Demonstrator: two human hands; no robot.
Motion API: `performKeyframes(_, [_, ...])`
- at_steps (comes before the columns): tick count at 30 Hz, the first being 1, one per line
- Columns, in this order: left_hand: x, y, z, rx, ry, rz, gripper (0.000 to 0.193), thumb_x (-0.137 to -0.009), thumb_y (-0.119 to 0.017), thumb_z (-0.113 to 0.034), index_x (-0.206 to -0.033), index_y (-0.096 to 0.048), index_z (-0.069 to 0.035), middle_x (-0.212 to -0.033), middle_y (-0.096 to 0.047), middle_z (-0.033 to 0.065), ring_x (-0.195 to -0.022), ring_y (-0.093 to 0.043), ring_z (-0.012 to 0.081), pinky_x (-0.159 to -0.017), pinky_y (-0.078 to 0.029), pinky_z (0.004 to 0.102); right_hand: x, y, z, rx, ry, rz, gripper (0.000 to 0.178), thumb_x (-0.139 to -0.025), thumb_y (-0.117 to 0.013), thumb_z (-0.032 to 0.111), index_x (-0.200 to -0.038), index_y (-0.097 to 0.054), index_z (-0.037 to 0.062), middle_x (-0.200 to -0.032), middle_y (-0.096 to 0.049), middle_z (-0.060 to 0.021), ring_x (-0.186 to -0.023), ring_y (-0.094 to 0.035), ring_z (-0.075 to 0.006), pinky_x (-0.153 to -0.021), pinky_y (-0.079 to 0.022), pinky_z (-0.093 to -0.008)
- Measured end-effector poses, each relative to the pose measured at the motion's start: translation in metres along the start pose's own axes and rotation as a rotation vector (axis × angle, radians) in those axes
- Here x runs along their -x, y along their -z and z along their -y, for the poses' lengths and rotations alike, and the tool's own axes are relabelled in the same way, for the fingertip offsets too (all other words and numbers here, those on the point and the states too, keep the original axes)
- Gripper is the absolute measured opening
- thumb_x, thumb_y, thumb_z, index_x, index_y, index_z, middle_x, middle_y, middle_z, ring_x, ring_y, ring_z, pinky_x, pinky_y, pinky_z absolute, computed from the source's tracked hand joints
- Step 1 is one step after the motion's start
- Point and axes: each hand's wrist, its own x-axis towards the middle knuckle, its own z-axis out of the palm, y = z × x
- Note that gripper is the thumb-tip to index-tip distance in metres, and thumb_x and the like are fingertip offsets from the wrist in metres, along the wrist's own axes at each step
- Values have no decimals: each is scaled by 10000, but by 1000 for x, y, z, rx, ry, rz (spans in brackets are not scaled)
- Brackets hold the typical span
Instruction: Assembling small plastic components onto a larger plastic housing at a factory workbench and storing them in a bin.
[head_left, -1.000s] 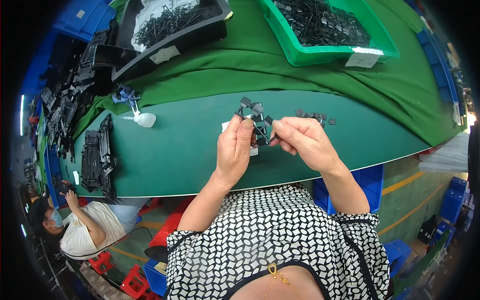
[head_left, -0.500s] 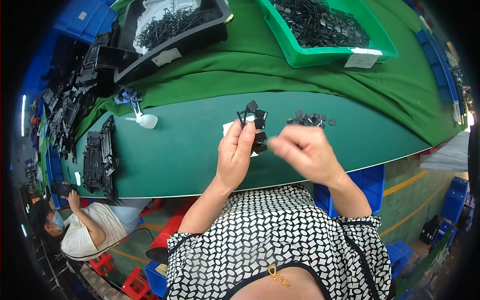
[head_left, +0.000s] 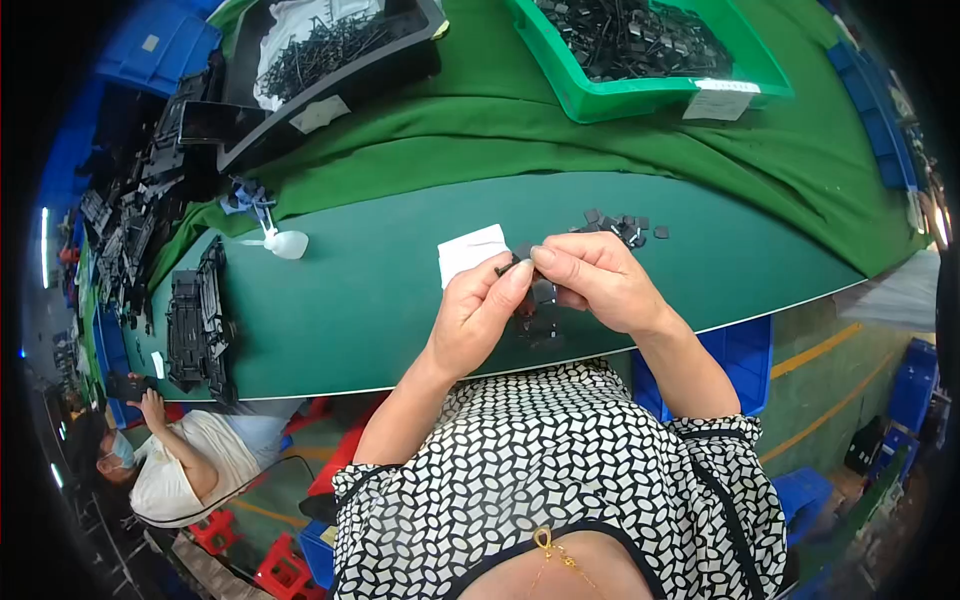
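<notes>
My left hand [head_left: 476, 318] is closed on a black plastic part [head_left: 543, 291] that has thin stems and small square tabs. My right hand [head_left: 608, 284] pinches at the upper end of the same part, its thumb tip almost touching the left thumb. Fingers cover much of the part, so how its pieces join is hidden. Behind the left hand lies a white slip of paper [head_left: 466, 252] on the green tabletop. Just beyond my right hand sits a small pile of flat black square pieces [head_left: 630, 232], with one piece apart at its right.
A green bin [head_left: 590, 100] and a black bin [head_left: 390, 75] of black parts stand at the back. Left are a white bottle [head_left: 289, 244], black frame-like parts [head_left: 190, 320] and a phone-like dark slab [head_left: 210, 122]. A masked co-worker [head_left: 190, 465] sits at the lower left.
My right hand has moved up and left from beside the part to pinch it. The left hand has turned the part, and its tabs now hang lower, partly covered.
</notes>
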Motion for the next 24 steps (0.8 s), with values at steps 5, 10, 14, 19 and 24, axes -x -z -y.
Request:
performKeyframes(5, [-1, -10, 8, 463, -16, -8, 291, -914, -430, -233, -758, -532, -9, -688, -550, 55, -570, -477, 89, -503, -408, 213, 1, -7, -19, -260, 107, 44, 328, -924, -454, 232, -693, -532, 12, -682, -544, -26, -527, -430, -49, -452, -333, -183])
performKeyframes(10, [0, -16, 3, 666, 77, -53, 322, -882, -470, -272, -687, -495, -17, -607, -522, 63, -496, -469, 110, -459, -401, 221, 3, -17, -29, -503, 220, -3, 315, -935, -419, 211, -734, -498, -18, -726, -558, -107, -602, -566, -164, -543, -469, -234])
performKeyframes(14, [-3, -9, 8, 599, 128, -58, 321, -880, -472, -271, -687, -514, -17, -623, -539, 67, -497, -473, 107, -457, -396, 214, 2, -16, -25, -465, 149, -19, 324, -936, -421, 222, -716, -495, -5, -705, -549, -78, -564, -513, -110, -506, -421, -206])
performKeyframes(19, [-3, -6, 6, 485, 218, 19, 274, -904, -490, -248, -800, -597, -19, -698, -583, -1, -564, -487, 31, -488, -395, 177, 3, -2, -39, -390, 72, 1, 329, -933, -429, 237, -693, -491, 21, -683, -535, -39, -519, -402, -50, -471, -329, -179])
performKeyframes(24, [3, -17, 15, 544, 164, -68, 278, -886, -507, -268, -771, -577, -25, -667, -570, 9, -541, -484, 45, -475, -391, 175, 5, -6, -33, -336, 55, -9, 331, -931, -436, 243, -680, -486, 32, -684, -534, -31, -530, -411, -44, -473, -323, -174])
